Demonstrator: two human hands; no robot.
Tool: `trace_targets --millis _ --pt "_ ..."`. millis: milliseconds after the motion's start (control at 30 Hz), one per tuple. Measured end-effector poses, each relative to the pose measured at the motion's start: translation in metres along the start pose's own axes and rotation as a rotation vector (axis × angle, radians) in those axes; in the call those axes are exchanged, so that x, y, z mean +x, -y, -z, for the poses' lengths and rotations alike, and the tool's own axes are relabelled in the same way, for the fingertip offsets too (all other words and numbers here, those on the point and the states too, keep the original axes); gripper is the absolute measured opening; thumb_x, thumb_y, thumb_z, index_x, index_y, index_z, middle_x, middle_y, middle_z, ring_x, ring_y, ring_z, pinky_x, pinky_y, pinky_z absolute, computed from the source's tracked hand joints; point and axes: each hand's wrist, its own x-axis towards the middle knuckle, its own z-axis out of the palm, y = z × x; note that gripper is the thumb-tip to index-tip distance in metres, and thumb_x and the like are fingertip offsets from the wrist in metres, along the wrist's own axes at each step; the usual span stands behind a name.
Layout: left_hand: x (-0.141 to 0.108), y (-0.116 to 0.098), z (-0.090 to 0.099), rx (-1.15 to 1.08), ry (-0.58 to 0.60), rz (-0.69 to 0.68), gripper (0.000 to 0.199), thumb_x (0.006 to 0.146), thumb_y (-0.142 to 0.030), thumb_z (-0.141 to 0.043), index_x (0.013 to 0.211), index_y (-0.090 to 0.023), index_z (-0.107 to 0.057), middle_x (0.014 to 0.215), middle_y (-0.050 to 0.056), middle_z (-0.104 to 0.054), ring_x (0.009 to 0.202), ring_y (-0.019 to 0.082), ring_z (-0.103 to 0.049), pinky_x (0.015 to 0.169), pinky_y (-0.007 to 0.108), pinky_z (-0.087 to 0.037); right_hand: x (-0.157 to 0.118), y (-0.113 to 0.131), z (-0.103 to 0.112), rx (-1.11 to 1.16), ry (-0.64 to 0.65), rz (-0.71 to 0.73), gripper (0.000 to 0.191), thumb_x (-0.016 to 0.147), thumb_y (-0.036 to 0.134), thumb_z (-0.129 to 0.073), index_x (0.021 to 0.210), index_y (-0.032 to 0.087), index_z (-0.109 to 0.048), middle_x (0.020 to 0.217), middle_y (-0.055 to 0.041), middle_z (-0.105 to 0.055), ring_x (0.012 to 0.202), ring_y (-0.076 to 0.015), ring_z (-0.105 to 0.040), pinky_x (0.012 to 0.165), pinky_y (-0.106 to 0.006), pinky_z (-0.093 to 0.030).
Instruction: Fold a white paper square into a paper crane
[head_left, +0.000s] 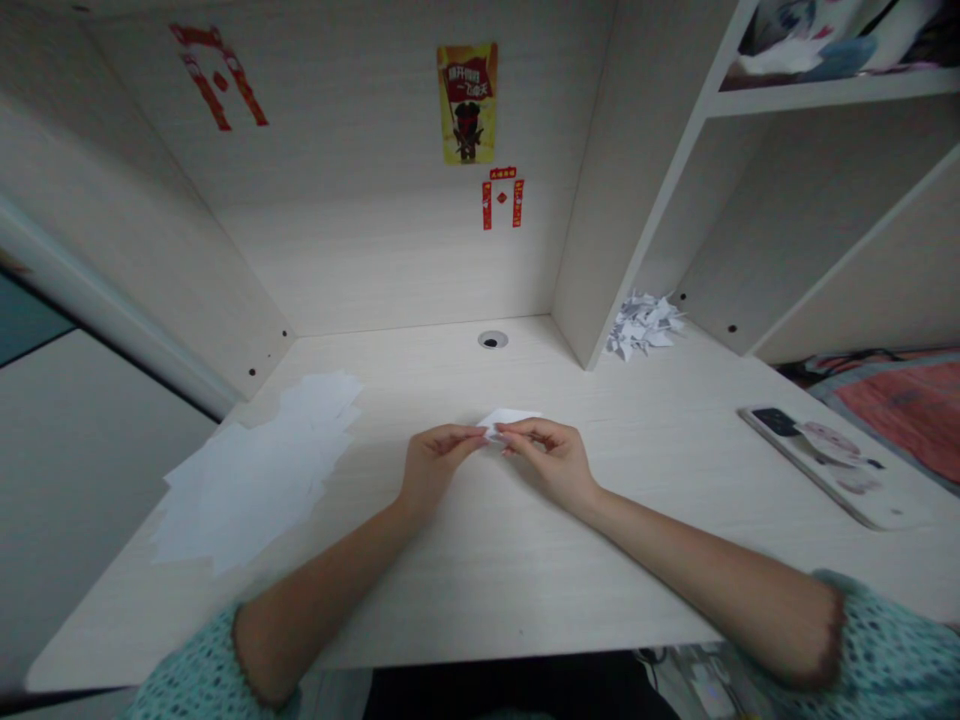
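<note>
Near the middle of the pale desk, both hands meet at a small piece of white paper. My left hand pinches its left side between thumb and fingers. From the other side, my right hand pinches it too, with the fingertips of the two hands almost touching. Part of the paper shows flat beyond the fingers; the rest is hidden by them, so its exact folds cannot be made out. To the left lies a spread of overlapping white paper sheets.
A heap of small folded white paper pieces sits behind the upright divider at the back right. A phone in a cartoon case lies at the right. A cable hole is set at the back. Reddish cloth lies beyond the phone.
</note>
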Motion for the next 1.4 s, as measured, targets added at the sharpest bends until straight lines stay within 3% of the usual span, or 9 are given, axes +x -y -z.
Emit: trace_targets --millis 367,700,1000,1400 --pt "0.0030 0.0039 0.0006 0.006 0.015 0.007 0.016 0.066 -0.032 -0.071 0.075 -0.019 -0.074 0.078 0.004 -0.074 0.075 0.019 -0.067 0.074 0.031 -0.052 0.0019 0.0019 -0.0010 0.026 -0.009 -0.022 0.018 0.068 0.035 -0.072 0.078 0.021 -0.074 0.077 -0.0059 -0.073 0.061 -0.0178 -0.065 0.063 -0.032 -0.055" --pt "0.0014 0.0095 -0.0012 -0.039 -0.058 0.030 0.016 0.065 -0.029 -0.072 0.078 -0.020 -0.074 0.077 0.003 -0.073 0.069 0.015 -0.063 0.067 0.025 -0.048 0.0006 0.0032 -0.0038 0.047 -0.008 -0.048 0.017 0.069 0.034 -0.071 0.080 0.022 -0.074 0.076 -0.0051 -0.073 0.062 -0.0173 -0.065 0.063 -0.031 -0.054" --pt "0.0022 0.0034 0.0001 -0.049 -0.050 0.029 0.015 0.063 -0.026 -0.073 0.076 -0.020 -0.075 0.074 0.002 -0.073 0.068 0.015 -0.063 0.066 0.025 -0.048 0.0023 0.0040 -0.0018 0.076 0.008 -0.051 0.015 0.069 0.032 -0.072 0.080 0.022 -0.074 0.075 -0.0042 -0.073 0.061 -0.0164 -0.065 0.063 -0.029 -0.053" --pt "-0.0011 0.0028 -0.0029 -0.087 -0.077 0.005 0.014 0.063 -0.025 -0.073 0.076 -0.019 -0.075 0.080 0.005 -0.074 0.077 0.018 -0.067 0.077 0.029 -0.050 0.0064 -0.0029 -0.0024 0.138 -0.044 -0.187 0.019 0.062 0.033 -0.076 0.078 0.021 -0.075 0.071 -0.0035 -0.073 0.059 -0.0148 -0.061 0.060 -0.028 -0.049"
